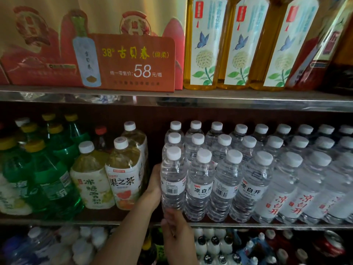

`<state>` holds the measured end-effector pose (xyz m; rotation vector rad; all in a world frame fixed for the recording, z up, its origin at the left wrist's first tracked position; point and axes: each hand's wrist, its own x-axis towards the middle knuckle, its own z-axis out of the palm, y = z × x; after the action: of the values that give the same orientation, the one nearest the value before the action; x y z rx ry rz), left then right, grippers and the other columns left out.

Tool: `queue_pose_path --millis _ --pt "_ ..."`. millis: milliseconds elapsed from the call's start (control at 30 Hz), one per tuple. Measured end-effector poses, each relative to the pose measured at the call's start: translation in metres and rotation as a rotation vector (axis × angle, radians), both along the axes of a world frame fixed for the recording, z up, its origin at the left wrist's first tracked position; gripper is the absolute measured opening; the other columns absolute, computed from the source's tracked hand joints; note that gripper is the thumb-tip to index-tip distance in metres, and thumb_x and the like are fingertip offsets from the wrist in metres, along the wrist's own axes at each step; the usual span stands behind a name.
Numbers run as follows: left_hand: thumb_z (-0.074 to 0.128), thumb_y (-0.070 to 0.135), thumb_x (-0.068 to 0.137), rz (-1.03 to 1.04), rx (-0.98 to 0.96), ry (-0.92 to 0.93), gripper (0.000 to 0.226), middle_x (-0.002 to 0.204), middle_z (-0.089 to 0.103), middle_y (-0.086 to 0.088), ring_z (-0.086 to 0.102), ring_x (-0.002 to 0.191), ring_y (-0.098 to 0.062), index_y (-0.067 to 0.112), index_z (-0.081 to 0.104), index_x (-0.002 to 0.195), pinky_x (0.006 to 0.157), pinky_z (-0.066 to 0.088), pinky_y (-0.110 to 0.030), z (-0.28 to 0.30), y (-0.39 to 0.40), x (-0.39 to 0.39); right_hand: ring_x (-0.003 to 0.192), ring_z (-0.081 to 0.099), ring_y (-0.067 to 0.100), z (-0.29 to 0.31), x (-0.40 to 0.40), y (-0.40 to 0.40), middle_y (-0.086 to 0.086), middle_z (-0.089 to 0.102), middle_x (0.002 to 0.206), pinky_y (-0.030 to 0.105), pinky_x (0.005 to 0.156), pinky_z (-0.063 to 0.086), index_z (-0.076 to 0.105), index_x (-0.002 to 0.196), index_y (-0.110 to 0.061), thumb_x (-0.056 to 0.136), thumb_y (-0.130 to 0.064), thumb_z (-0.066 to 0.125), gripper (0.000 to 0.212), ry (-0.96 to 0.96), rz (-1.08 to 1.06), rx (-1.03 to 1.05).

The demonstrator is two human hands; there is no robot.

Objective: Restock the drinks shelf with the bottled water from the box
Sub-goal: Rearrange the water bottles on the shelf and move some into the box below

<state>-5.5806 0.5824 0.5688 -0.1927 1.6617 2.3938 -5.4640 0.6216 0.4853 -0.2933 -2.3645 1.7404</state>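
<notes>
Both hands grasp one clear water bottle (173,180) on the shelf (248,225): left hand (155,183) behind it, right hand (174,224) gripping its base. Left fingers are hidden behind the bottle

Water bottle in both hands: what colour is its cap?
White, on the water bottle held by the left hand and right hand; head view.

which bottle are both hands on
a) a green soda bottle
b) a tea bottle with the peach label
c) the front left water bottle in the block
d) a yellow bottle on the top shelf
c: the left hand wraps the side of the front left water bottle and the right hand grips its base, at the edge of the shelf.
</notes>
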Motion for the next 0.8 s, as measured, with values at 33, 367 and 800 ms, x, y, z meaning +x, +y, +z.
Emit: queue_pose_path --millis 33,367,800 --pt "0.034 0.023 0.101 -0.014 -0.038 0.021 0.05 0.061 0.068 0.001 0.063 0.06 -0.013 0.018 0.069 0.066 0.053 0.049 -0.019 0.004 -0.001 0.004 0.1 0.056 -0.017 0.001 0.001 0.003 -0.018 0.066 0.104 0.008 0.088 0.045 0.049 0.1 -0.05 0.089 -0.015 0.058 0.038 0.001 0.012 0.008" --pt "0.033 0.084 0.073 -0.013 -0.105 0.037 0.093 0.154 0.026 0.014 0.026 0.14 -0.006 0.032 0.025 0.149 0.11 0.022 -0.028 -0.015 -0.03 0.053 0.097 0.063 0.008 0.027 0.0 0.026 -0.002 0.068 0.104 0.02 0.088 0.05 0.062 0.117 -0.016 0.093 -0.005 0.048 0.029 -0.06 0.209 0.319" --pt "0.021 0.046 0.101 -0.012 0.041 -0.016 0.056 0.149 0.037 -0.002 0.032 0.14 -0.018 0.016 0.033 0.146 0.103 0.028 -0.027 -0.001 -0.023 0.105 0.093 0.061 0.017 0.222 -0.004 0.052 -0.002 0.059 0.106 0.035 0.078 0.052 0.054 0.122 -0.023 0.085 -0.03 0.068 0.041 0.354 0.408 1.026"
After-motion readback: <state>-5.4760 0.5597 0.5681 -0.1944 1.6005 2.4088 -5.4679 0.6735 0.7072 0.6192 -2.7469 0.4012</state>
